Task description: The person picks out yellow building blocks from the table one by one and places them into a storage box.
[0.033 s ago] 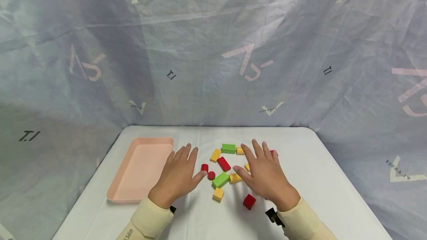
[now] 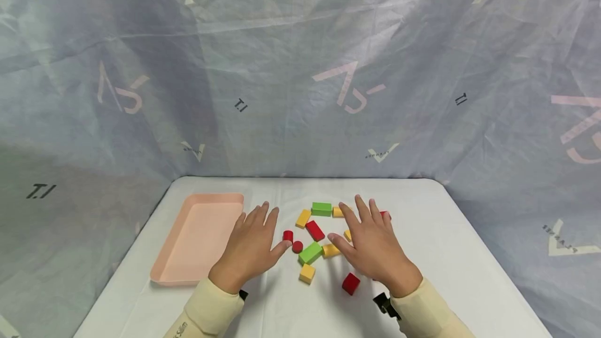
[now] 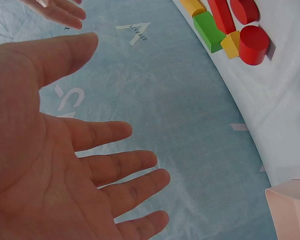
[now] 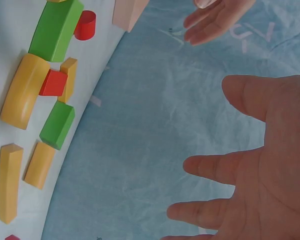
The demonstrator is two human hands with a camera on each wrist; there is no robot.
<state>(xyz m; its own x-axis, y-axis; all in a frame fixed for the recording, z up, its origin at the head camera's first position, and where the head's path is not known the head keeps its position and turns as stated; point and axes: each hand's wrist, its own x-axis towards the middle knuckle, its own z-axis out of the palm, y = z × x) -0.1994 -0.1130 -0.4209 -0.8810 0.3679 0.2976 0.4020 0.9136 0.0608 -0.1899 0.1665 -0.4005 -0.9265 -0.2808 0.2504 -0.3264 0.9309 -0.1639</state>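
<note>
Both hands hover over the white table with fingers spread, palms facing down and away, holding nothing. The left hand (image 2: 250, 248) is between the pink tray (image 2: 161, 275) and the scattered blocks; its thumb overlaps a small red cylinder (image 2: 288, 234) in the head view. Near that thumb are a red round block (image 2: 297, 246), a green block (image 2: 310, 253) and a yellow cube (image 2: 307, 274). Above the blocks' right side is the right hand (image 2: 377, 249), partly hiding a yellow cylinder (image 2: 331, 250) and a few others. A red cube (image 2: 350, 284) sits nearer the front, below this hand.
Farther back lie a red rectangular block (image 2: 315, 231), a yellow block (image 2: 303, 218) and another green block (image 2: 321, 209). Grey printed fabric (image 2: 281, 134) rises behind the table and along its sides. Each wrist wears a black strap, seen at the right cuff (image 2: 387, 306).
</note>
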